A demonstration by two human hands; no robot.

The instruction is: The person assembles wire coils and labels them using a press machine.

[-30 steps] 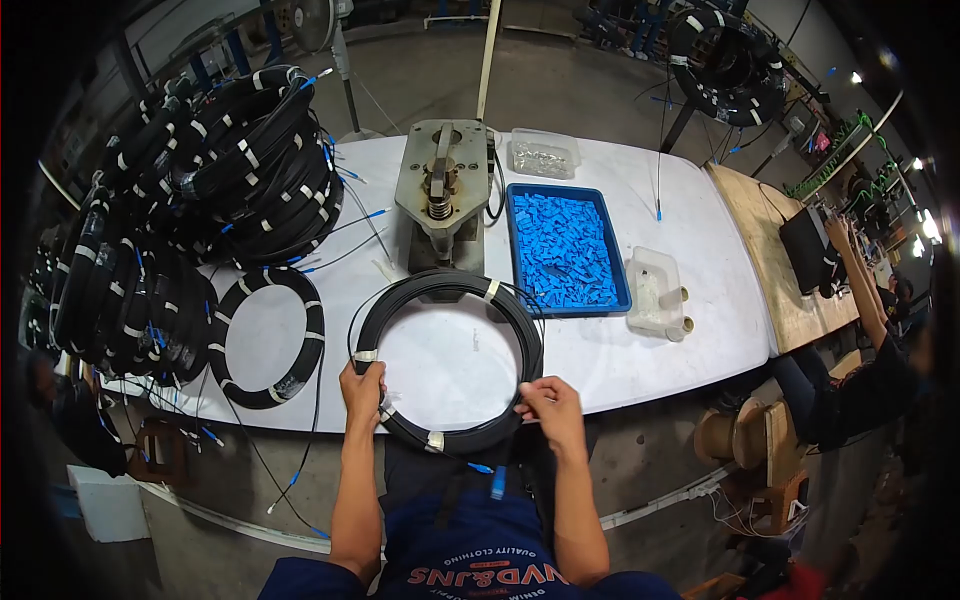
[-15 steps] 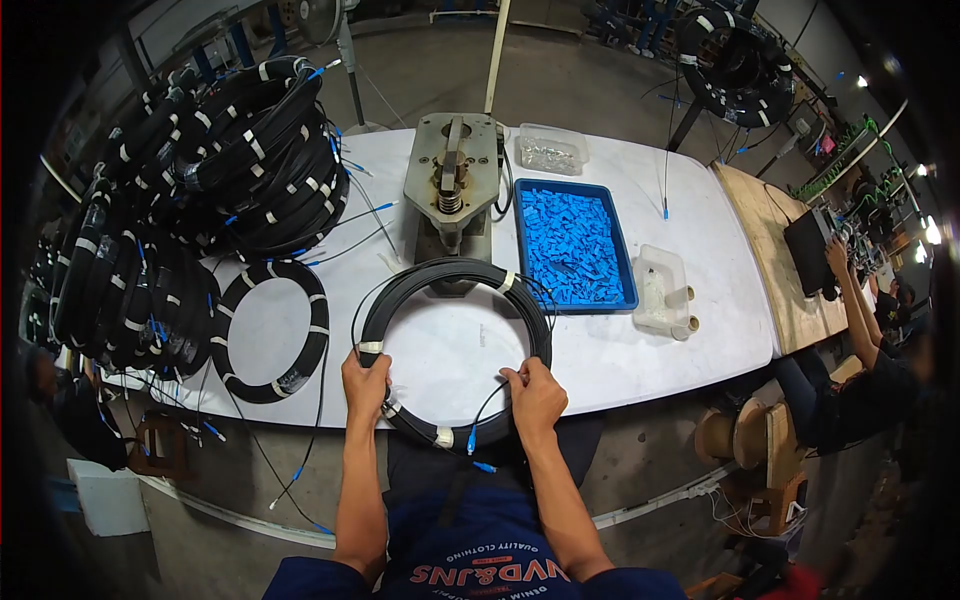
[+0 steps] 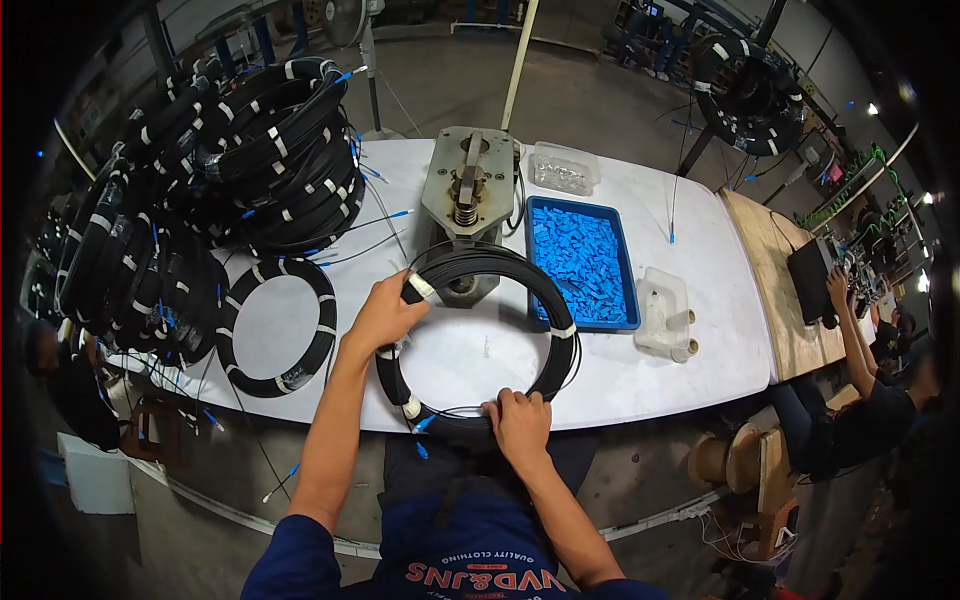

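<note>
Both hands' grip spans cable coil (image 3: 560, 300) rim.

L hand (image 3: 385, 312) grips top-left of black cable coil (image 3: 560, 345) on white table (image 3: 640, 375); R hand (image 3: 520, 425) grips coil's near edge. Metal press (image 3: 468, 205) just behind coil, blue tray (image 3: 582, 262) w/ blue parts beside it. Taped coil stack (image 3: 250, 160) at far left.

Both forearms are bare to above the elbows, where dark blue short sleeves begin. Behind the left hand (image 3: 385, 312) and right hand (image 3: 520, 425), a navy top carries white lettering above a red line.
</note>
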